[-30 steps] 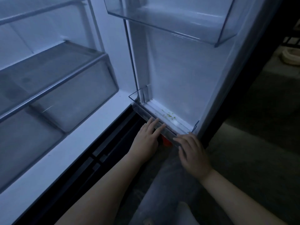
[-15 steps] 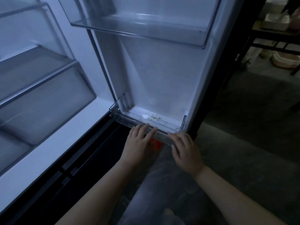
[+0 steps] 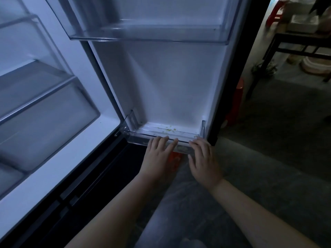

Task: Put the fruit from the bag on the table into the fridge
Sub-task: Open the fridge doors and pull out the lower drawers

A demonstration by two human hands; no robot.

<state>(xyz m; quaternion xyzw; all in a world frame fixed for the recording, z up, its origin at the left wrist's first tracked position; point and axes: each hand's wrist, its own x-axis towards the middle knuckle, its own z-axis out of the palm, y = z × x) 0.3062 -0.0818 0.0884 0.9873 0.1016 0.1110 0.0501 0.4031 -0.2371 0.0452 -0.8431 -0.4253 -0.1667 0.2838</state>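
Observation:
The fridge stands open with its door point(image 3: 172, 83) swung toward me. At the door's bottom is a clear plastic door bin point(image 3: 136, 137) with small green crumbs inside. My left hand point(image 3: 158, 158) and my right hand point(image 3: 204, 160) lie flat against the bin's front wall, fingers straight, fingertips at its rim. Something red-orange point(image 3: 174, 158) shows between my hands below the bin; what it is cannot be told. No bag is in view.
A second clear door bin point(image 3: 148, 34) sits higher on the door. Glass shelves and a frosted drawer point(image 3: 48, 122) fill the fridge interior at left. A dark table point(image 3: 293, 43) with white items stands at the far right, a red stool point(image 3: 236, 102) beside the door.
My view has swung right and lifted, bringing the table and stool into sight. Both hands stay flat on the lower door bin.

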